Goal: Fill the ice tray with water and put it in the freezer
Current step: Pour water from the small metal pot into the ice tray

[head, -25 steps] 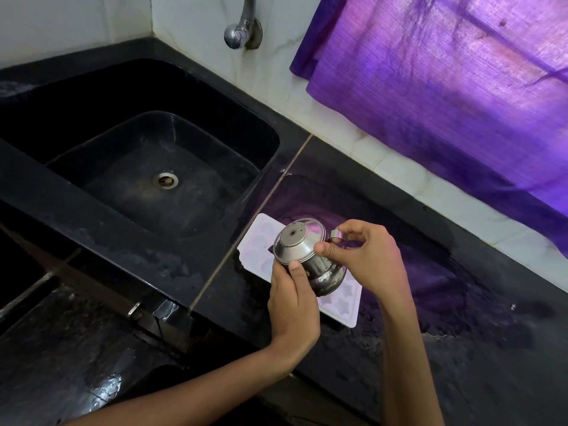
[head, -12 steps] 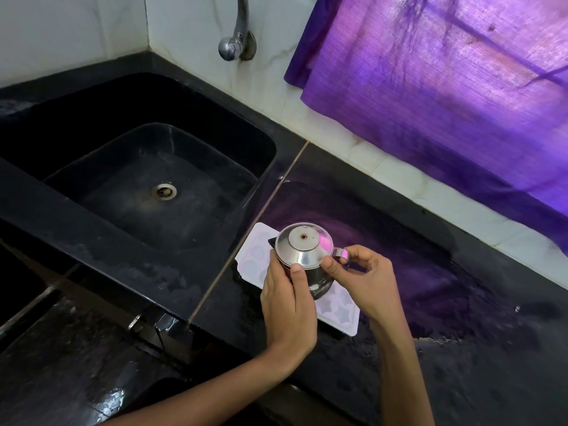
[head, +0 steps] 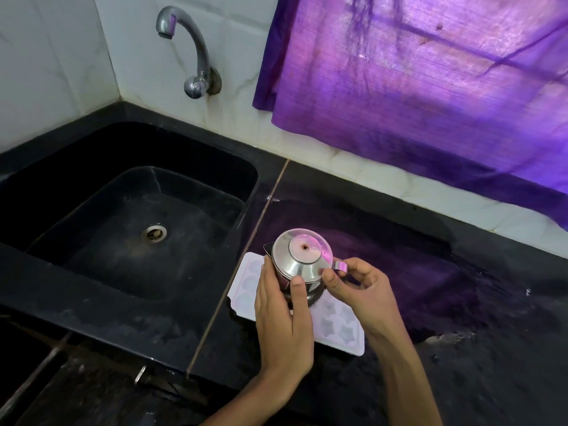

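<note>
Both hands, left [head: 282,321] and right [head: 359,290], grip a lidded steel jug [head: 302,265] over the tray [head: 338,330] near the bench's front edge by the sink [head: 138,229]; filling looks underway, freezing remains.

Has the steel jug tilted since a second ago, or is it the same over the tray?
Yes. The jug, earlier tipped with its lid facing the sink, now stands nearly upright over the tray, held by both hands.

Black counter [head: 461,302], sink [head: 92,272], purple curtain [head: 430,87]
</note>
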